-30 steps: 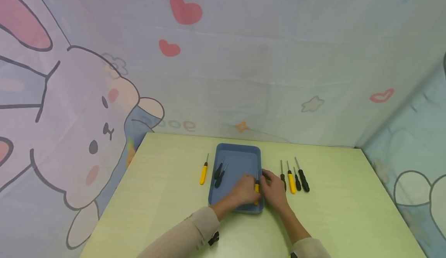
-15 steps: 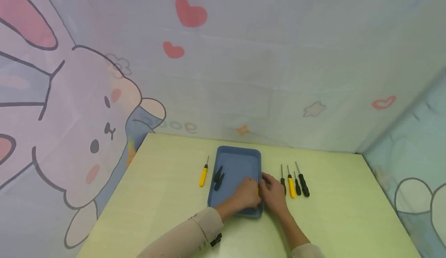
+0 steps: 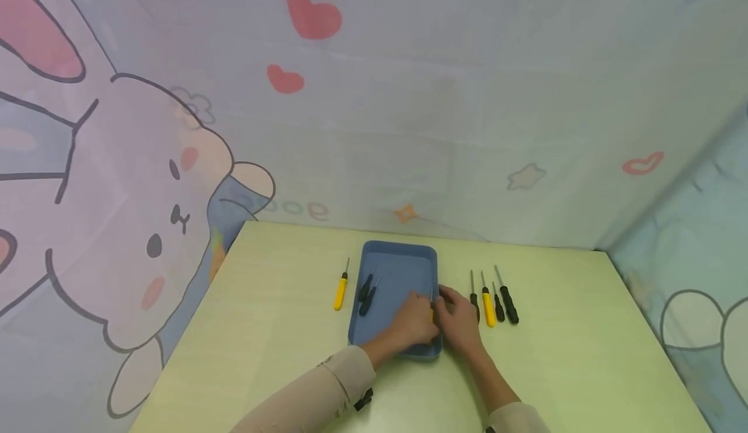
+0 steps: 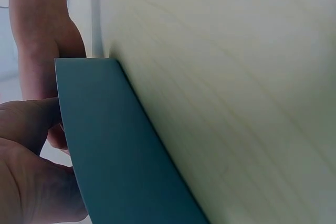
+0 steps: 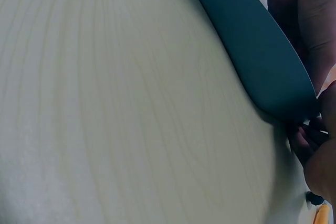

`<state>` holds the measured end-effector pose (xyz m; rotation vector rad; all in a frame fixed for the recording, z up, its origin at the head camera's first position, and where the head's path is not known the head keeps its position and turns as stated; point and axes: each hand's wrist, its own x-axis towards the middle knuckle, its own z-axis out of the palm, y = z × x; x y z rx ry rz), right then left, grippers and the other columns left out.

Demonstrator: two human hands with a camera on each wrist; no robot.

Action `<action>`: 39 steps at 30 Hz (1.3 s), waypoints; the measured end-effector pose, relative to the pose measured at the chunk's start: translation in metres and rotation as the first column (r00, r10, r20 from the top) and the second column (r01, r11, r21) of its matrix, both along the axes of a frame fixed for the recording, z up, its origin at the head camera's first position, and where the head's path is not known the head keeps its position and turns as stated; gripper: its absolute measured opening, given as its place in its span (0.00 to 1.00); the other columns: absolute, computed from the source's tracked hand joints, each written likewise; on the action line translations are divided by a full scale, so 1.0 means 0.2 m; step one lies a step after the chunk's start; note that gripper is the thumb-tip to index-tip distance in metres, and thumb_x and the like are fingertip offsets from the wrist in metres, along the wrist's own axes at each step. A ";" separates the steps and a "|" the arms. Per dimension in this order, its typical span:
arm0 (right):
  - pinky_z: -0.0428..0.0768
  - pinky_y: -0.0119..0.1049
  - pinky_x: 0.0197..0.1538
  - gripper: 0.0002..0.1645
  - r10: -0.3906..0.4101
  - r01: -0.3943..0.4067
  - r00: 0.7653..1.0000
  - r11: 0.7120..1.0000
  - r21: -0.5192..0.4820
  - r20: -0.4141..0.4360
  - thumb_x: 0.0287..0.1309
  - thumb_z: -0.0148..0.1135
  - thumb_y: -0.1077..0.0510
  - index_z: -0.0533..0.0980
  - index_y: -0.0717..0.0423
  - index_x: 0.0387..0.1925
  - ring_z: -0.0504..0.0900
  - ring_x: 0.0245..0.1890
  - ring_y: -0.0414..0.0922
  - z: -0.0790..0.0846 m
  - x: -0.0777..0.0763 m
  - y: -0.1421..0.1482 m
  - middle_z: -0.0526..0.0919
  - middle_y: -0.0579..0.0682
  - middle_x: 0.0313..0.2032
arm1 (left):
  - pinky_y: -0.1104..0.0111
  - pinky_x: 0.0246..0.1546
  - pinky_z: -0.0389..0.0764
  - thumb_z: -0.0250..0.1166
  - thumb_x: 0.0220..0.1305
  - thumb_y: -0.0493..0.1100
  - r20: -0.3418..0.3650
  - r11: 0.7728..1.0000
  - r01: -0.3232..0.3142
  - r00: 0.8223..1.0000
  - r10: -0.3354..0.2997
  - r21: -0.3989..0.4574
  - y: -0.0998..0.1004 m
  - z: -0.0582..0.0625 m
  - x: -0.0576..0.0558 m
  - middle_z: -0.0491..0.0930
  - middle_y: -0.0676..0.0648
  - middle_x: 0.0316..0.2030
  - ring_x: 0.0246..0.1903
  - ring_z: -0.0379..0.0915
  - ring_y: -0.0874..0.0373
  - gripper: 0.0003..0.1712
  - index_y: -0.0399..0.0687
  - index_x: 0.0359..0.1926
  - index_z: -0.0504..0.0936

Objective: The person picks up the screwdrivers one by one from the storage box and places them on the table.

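In the head view my left hand (image 3: pixel 413 319) reaches into the blue tray (image 3: pixel 403 248) at its right side. It grips a yellow-handled screwdriver (image 3: pixel 433 316), mostly hidden by the fingers, with the shaft pointing away from me. My right hand (image 3: pixel 458 321) holds the tray's right wall from outside, its fingers at the rim. Two black-handled screwdrivers (image 3: pixel 367 299) lie in the tray's left part. Both wrist views show the tray's outer wall (image 4: pixel 115 145) close up, with the tray's inside out of sight.
Left of the tray lies another yellow screwdriver (image 3: pixel 341 293). Several screwdrivers, black ones (image 3: pixel 510 306) and a yellow one (image 3: pixel 488 309), lie in a row to the right on the pale wooden table (image 3: pixel 584 355). A printed cloth (image 3: pixel 409 128) hangs behind the table.
My left hand has shifted slightly to cover more of the yellow handle in the tray. The right hand stays at the tray's right wall. The head view has wobbled a little.
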<state>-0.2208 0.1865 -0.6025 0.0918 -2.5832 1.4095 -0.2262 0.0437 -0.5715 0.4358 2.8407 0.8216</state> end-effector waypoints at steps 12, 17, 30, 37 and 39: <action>0.79 0.60 0.66 0.21 -0.006 0.006 1.000 1.000 0.004 0.007 0.74 0.59 0.59 0.81 0.62 0.64 0.85 0.59 0.59 0.01 -0.01 -0.01 0.88 0.60 0.56 | 0.67 0.36 0.80 0.73 0.49 0.41 0.050 0.996 -0.014 0.999 0.009 0.085 0.00 -0.19 -0.12 0.82 0.36 0.49 0.43 0.74 0.49 0.28 0.30 0.51 0.84; 0.79 0.61 0.66 0.22 -0.009 0.009 1.000 1.000 0.013 0.014 0.75 0.58 0.59 0.80 0.63 0.64 0.84 0.59 0.60 0.00 -0.01 -0.02 0.87 0.61 0.57 | 0.67 0.30 0.78 0.73 0.51 0.41 0.056 0.992 -0.013 0.998 0.006 0.125 -0.02 -0.18 -0.13 0.81 0.40 0.42 0.37 0.72 0.52 0.25 0.31 0.50 0.85; 0.83 0.58 0.62 0.21 -0.008 0.008 1.000 1.000 -0.003 0.012 0.75 0.58 0.58 0.81 0.60 0.64 0.85 0.58 0.58 0.02 0.00 -0.01 0.87 0.60 0.57 | 0.68 0.25 0.83 0.70 0.53 0.29 0.141 0.944 -0.070 0.990 0.025 0.324 -0.12 0.12 0.00 0.82 0.36 0.44 0.31 0.77 0.53 0.31 0.23 0.60 0.79; 0.81 0.60 0.63 0.21 -0.014 0.014 1.000 1.000 0.001 0.005 0.74 0.59 0.61 0.81 0.63 0.64 0.85 0.58 0.60 0.02 0.00 -0.02 0.87 0.61 0.56 | 0.63 0.43 0.85 0.72 0.60 0.35 0.099 0.962 -0.079 0.994 0.055 0.260 -0.16 0.15 0.01 0.77 0.35 0.56 0.44 0.77 0.51 0.31 0.29 0.64 0.78; 0.81 0.60 0.64 0.21 -0.019 0.019 1.000 1.000 -0.001 0.012 0.74 0.59 0.61 0.80 0.62 0.64 0.85 0.58 0.60 0.02 0.00 -0.02 0.87 0.61 0.57 | 0.61 0.45 0.86 0.72 0.61 0.35 0.093 0.958 -0.083 0.994 0.059 0.274 -0.17 0.16 0.02 0.78 0.35 0.56 0.46 0.78 0.50 0.31 0.29 0.64 0.78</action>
